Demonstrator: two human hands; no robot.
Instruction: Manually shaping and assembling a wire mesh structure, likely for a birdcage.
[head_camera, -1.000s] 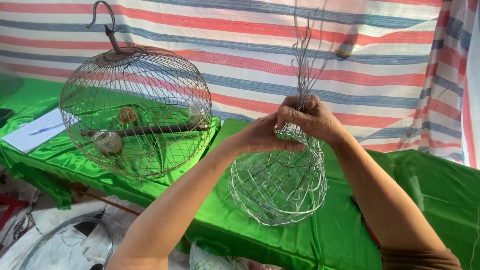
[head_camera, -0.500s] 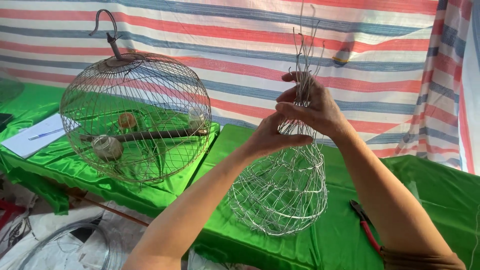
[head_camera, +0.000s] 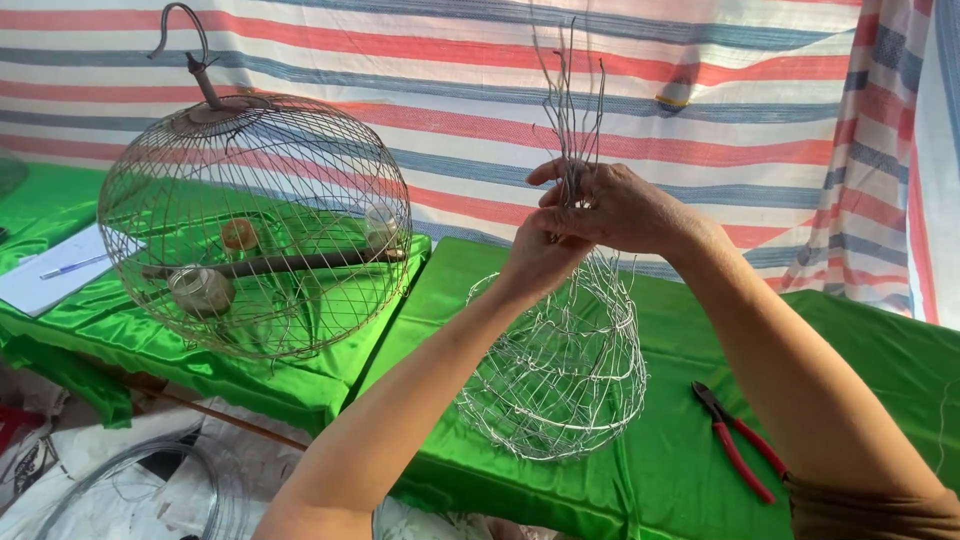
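Striped tarpaulin (head_camera: 700, 90) hangs behind a surface draped in green satin cloth (head_camera: 880, 350). On the cloth to the left stands a finished round wire cage (head_camera: 255, 225) with a hook on top, a perch and small cups inside. Near the middle, an unfinished wire cage (head_camera: 560, 370) is held up just above the cloth, its loose wire ends bunched upward. Both hands pinch that bunch: the right hand (head_camera: 625, 210) has its grip closed around the strands, the left hand (head_camera: 540, 255) clamped just below. Red-handled pliers (head_camera: 735, 440) lie to the right; a pen lies on white paper (head_camera: 50, 285) at far left.
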